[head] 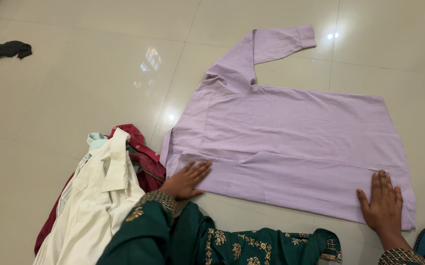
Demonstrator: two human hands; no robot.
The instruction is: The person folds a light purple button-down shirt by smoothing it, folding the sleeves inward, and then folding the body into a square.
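Two hands press flat on a pale lilac long-sleeved cotton shirt [291, 142] spread on the glossy cream tiled floor [75, 88]. The left hand [187, 179] rests on the shirt's near collar-end corner, fingers slightly apart; the right hand [383, 200] lies at its near hem corner, fingers together, nothing gripped. Smoothing seems to be in hand; I judge even outward strokes along the folded near edge would keep it straight. Left of the shirt, touching its collar end, lies a heap of cream and red garments [104, 191]. Beyond the shirt the floor is open, with a dark cloth [3, 51] well apart.
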